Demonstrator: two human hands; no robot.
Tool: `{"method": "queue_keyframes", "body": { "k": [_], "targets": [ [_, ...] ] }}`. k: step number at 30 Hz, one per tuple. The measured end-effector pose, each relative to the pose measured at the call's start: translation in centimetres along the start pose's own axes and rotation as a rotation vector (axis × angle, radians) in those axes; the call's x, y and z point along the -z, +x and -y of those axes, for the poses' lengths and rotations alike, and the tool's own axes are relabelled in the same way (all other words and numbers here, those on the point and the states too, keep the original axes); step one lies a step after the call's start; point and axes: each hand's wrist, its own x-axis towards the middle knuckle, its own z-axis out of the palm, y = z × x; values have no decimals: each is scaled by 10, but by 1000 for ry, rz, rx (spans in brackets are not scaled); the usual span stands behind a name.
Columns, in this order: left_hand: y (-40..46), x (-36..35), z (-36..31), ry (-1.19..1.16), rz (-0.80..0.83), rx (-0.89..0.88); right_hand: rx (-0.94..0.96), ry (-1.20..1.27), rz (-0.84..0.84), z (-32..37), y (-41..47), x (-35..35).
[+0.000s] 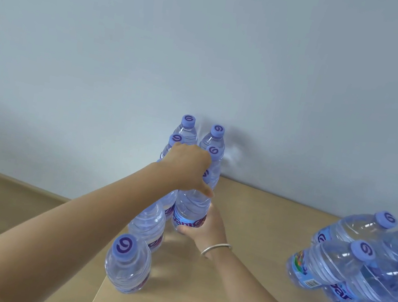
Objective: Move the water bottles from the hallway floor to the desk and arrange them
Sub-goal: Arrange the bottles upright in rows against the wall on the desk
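Centre of the frame: a clear water bottle [193,202] with a lilac cap stands upright on the light wooden worktop [248,212], in the right-hand line of a double row of bottles [186,133] that runs back to the pale wall [210,47].

Left hand [187,167]: reaches in from the lower left and sits over the top of this bottle. Its grip is closed around the bottle's upper part, with the thumb pointing down along the bottle's shoulder. The fingers are on the far side and cannot be seen.

Right hand [203,226]: comes in from the lower right, wearing a thin metal bangle [215,248] at the wrist. Its grip is wrapped around the bottle's lower body at the blue and red label, with the thumb lying across the label's near face. The bottle therefore lies between the two hands, the left above and the right below.

Left line of the row: two more bottles stand nearer the camera, the closest one [127,265] at the worktop's near left edge, apart from both hands.

Right edge of the frame: a shrink-wrapped pack of bottles [357,269] rests on the worktop, well apart from the held bottle. At lower left, the floor [0,196] shows beyond the worktop's edge.
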Motion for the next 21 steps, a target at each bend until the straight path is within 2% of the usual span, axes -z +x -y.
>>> {"method": "queue_keyframes", "body": {
  "k": [6,17,21],
  "targets": [
    [-1,-4,1,13,-24,-24,-5,-11,-17,-6,4,-1],
    [-12,-7,-2,-55,-45,10,-10,-62,60,-5,8,4],
    [-20,3,-6,14,-42,10,-47,-178,100,-9,-6,12]
  ]
}}
